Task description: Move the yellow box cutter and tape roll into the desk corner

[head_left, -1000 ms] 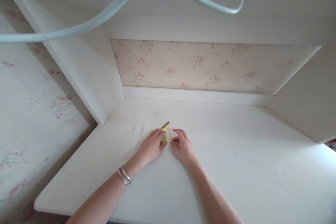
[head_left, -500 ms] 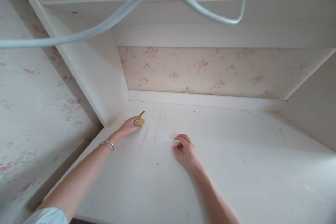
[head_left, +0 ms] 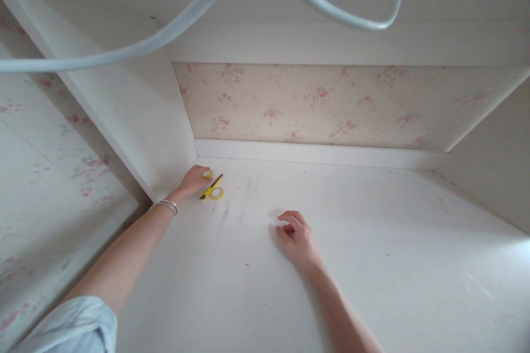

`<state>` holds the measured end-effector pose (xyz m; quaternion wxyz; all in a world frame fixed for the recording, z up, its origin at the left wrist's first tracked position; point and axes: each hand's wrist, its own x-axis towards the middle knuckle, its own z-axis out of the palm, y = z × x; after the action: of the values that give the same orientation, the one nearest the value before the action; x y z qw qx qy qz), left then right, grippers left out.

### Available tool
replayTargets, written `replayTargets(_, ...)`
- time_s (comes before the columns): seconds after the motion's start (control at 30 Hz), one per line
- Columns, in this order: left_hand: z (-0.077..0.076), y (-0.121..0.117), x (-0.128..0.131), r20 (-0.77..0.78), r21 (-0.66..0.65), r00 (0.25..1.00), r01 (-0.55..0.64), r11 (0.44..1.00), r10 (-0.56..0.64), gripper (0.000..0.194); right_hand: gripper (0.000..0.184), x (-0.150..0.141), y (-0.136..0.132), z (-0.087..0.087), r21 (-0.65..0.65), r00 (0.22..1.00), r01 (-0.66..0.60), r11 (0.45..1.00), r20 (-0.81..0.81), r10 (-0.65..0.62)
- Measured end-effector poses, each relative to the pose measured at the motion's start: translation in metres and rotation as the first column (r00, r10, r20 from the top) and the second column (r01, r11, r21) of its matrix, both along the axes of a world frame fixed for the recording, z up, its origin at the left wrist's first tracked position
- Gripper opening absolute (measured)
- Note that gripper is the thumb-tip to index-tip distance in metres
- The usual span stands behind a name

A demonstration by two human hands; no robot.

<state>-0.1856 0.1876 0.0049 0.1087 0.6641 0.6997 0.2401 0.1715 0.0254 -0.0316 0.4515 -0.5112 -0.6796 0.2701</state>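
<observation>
At the back left of the white surface, my left hand (head_left: pixel 194 181) has its fingers closed around a small roll of yellow tape (head_left: pixel 207 177). Just right of those fingers lies a yellow and black utility knife (head_left: pixel 212 186), slanting toward the back. A second roll of yellow tape (head_left: pixel 221 195) rests against the knife's near side, its hole visible. My right hand (head_left: pixel 297 236) stays low over the middle of the surface, fingers curled with a gap between thumb and forefinger, and nothing in it.
A white side panel (head_left: pixel 136 99) stands close beside my left arm. Overhead runs a white shelf (head_left: pixel 331 0), and a pale cable (head_left: pixel 165 33) crosses the upper view. Flowered wallpaper (head_left: pixel 314 105) covers the back above a white ledge (head_left: pixel 323 153).
My left hand has let go of one tape roll and shifted back and left onto another roll. The knife now shows fully. My right hand keeps its place, while the view tilts down slightly.
</observation>
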Motion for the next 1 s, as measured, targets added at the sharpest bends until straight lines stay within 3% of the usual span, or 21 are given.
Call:
replayTargets(0.2, -0.015, 0.013, -0.001, -0.032, -0.075, 0.999, 0.026, 0.997, -0.029, 0.039, 0.015, 0.002, 0.000, 0.004, -0.037, 0.999, 0.012, 0.999, -0.038, -0.013)
replayTargets(0.33, -0.013, 0.007, -0.002, -0.011, -0.113, 0.997, 0.070, 0.991, -0.072, 0.050, 0.016, 0.003, 0.000, 0.006, -0.060, 0.998, 0.000, 0.998, -0.064, -0.004)
replayTargets(0.47, -0.013, -0.006, 0.004, -0.063, -0.190, 0.958, 0.264, 0.946, -0.280, 0.067, 0.016, 0.004, 0.000, 0.008, -0.067, 0.997, -0.008, 0.998, -0.077, 0.003)
replayTargets(0.57, -0.022, -0.013, 0.012, -0.163, -0.244, 0.895, 0.371, 0.896, -0.415, 0.070, 0.015, 0.004, -0.001, 0.009, -0.078, 0.997, -0.008, 0.997, -0.072, 0.002)
replayTargets(0.77, -0.041, -0.008, 0.015, -0.241, -0.195, 0.896, 0.332, 0.923, -0.373, 0.064, 0.014, 0.004, 0.000, 0.006, -0.075, 0.998, -0.005, 0.997, -0.065, 0.000)
replayTargets(1.0, -0.045, 0.010, 0.007, -0.268, -0.117, 0.927, 0.238, 0.964, -0.262, 0.062, 0.013, 0.004, 0.002, 0.006, -0.077, 0.999, 0.021, 0.997, -0.037, -0.024)
